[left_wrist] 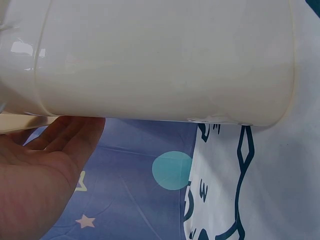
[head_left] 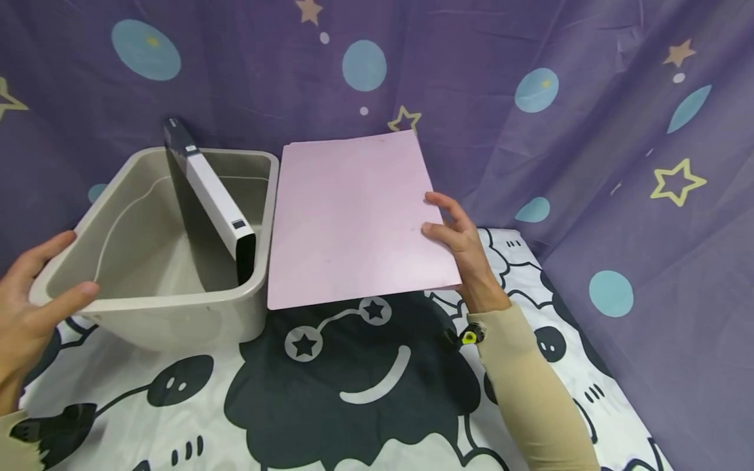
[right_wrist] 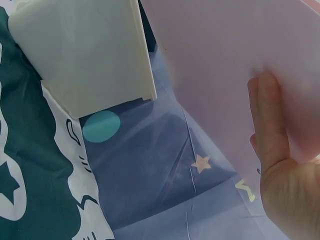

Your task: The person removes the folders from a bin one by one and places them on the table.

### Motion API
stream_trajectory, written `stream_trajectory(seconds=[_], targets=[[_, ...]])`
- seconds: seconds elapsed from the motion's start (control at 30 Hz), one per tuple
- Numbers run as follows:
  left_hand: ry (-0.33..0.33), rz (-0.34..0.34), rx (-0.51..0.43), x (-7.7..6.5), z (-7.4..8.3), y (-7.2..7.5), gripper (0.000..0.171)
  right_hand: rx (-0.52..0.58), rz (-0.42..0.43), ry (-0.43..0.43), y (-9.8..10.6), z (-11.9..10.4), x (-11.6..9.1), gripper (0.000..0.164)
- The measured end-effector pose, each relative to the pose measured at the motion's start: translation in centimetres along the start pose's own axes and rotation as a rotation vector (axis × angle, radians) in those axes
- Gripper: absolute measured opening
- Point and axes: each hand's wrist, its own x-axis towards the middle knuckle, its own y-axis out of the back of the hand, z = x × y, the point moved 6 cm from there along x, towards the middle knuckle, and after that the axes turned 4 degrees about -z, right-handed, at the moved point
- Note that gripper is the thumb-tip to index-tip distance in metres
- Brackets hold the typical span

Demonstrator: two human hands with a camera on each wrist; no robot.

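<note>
One pink folder (head_left: 353,219) between right fingers (head_left: 446,202)

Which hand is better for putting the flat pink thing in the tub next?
Probably the right hand: it pinches the flat pink thing, close beside the tub. The left hand holds the tub's rim on the far left, so it could steady it.

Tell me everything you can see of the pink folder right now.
The pink folder is flat and four-sided, with a smooth, faintly glossy face, perhaps plastic or coated card. A second layer peeks out at its top left corner. It looks closed and is held tilted, broad face toward the head camera, above the patterned cloth. The right hand grips its right edge. Its left edge is beside the bin; whether they touch is unclear.
</note>
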Motion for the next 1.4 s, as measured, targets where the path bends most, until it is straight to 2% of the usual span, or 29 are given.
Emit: stream_trajectory(seconds=[0.23, 0.33, 0.43, 0.47, 0.5, 0.57, 0.63, 0.7, 0.73, 0.8, 0.9, 1.0, 1.17, 1.4], targets=[[0.014, -0.006, 0.004, -0.6, 2.9, -0.7, 0.072, -0.011, 0.023, -0.006, 0.5, 0.3, -0.4, 0.048], [0.012, -0.006, 0.033, -0.7, 3.1, -0.7, 0.072, -0.013, 0.032, -0.009, 0.6, 0.5, -0.6, 0.048], [0.003, -0.008, 0.033, -0.6, 2.5, -0.5, 0.073, -0.009, 0.03, -0.012, 0.6, 0.8, -0.8, 0.048], [0.004, -0.009, 0.031, -0.4, 2.0, -0.3, 0.074, -0.007, 0.03, -0.013, 0.6, 1.0, -0.9, 0.048], [-0.011, -0.012, 0.035, -0.2, 0.8, 0.0, 0.075, -0.008, 0.03, -0.013, 0.6, 1.1, -1.0, 0.048], [-0.009, -0.013, 0.022, 0.0, 0.4, 0.1, 0.076, -0.005, 0.034, -0.014, 0.7, 1.4, -1.1, 0.047], [-0.022, -0.017, 0.029, 0.5, -2.1, 0.7, 0.077, 0.001, 0.038, -0.015, 0.8, 1.6, -1.2, 0.047], [-0.035, -0.015, 0.023, 0.7, -3.1, 0.9, 0.078, 0.004, 0.038, -0.016, 1.0, 1.9, -1.3, 0.047], [-0.017, -0.015, 0.008, 0.6, -2.6, 0.7, 0.077, 0.006, 0.038, -0.015, 1.0, 2.0, -1.4, 0.047], [-0.013, -0.018, 0.008, 0.6, -3.0, 0.8, 0.078, 0.002, 0.039, -0.016, 1.1, 2.2, -1.5, 0.047], [-0.004, -0.015, -0.013, 0.1, -0.4, 0.1, 0.076, -0.007, 0.041, -0.016, 1.2, 2.5, -1.7, 0.048], [-0.015, -0.018, -0.016, -0.1, 0.6, -0.1, 0.075, -0.019, 0.039, -0.022, 1.3, 2.8, -1.9, 0.048], [-0.011, -0.032, -0.015, -0.2, 1.0, -0.2, 0.075, -0.038, 0.055, -0.054, 1.7, 3.7, -2.2, 0.049], [0.01, -0.039, 0.043, -0.5, 1.5, -0.4, 0.077, -0.021, 0.063, -0.084, 1.9, 4.8, -2.5, 0.05]])
